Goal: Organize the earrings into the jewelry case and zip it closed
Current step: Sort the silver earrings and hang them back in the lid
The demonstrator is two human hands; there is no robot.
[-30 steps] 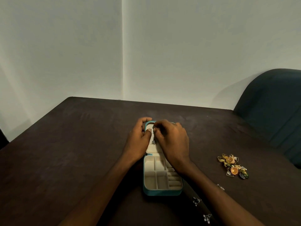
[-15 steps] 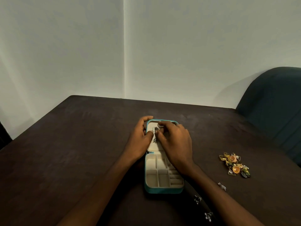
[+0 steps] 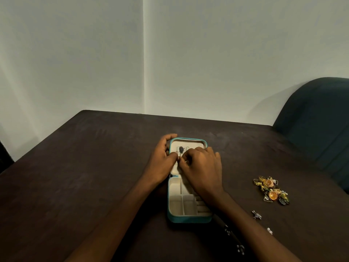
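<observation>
A teal jewelry case (image 3: 188, 218) lies open mid-table, its cream compartments near me and its lid panel (image 3: 190, 143) farther away. A dark dangling earring (image 3: 181, 149) hangs on the lid panel. My left hand (image 3: 160, 163) grips the lid's left edge, thumb on the panel. My right hand (image 3: 202, 167) covers the lid's lower right, its curled fingertips pinching at the earring's lower end. A pile of gold and orange earrings (image 3: 271, 190) lies on the table to the right.
Small silver earrings (image 3: 256, 215) lie scattered on the dark table (image 3: 94, 176) near my right forearm, one (image 3: 269, 231) closer to me. A dark teal chair (image 3: 317, 120) stands at the table's right. A pale wall rises behind the far edge.
My right hand has drawn back toward me from the top of the lid panel, uncovering the dark earring hanging there. My left hand has stayed on the lid's edge.
</observation>
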